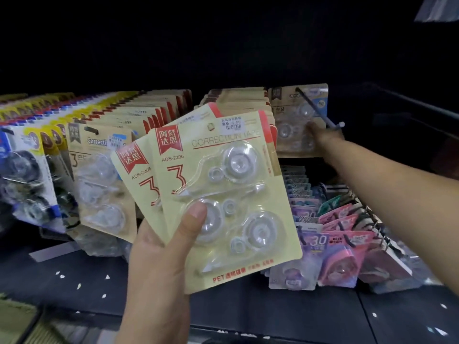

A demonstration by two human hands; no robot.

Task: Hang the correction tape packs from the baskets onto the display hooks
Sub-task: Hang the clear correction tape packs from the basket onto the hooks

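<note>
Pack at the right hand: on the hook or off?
On. The hook runs through the top hole of the pack, tip sticking out in front. The right hand rests on its lower edge.

From here the correction tape packs (223, 199) look like matt cream card under glossy clear plastic blisters; the display hook (315, 104) is thin, smooth dark metal.

Hook (323, 110) end bare; packed rows (154, 112) crowd left.

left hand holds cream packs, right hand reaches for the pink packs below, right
No. The left hand holds the cream packs, but the right hand is at the brown pack on the upper hook, per the head view.
</note>
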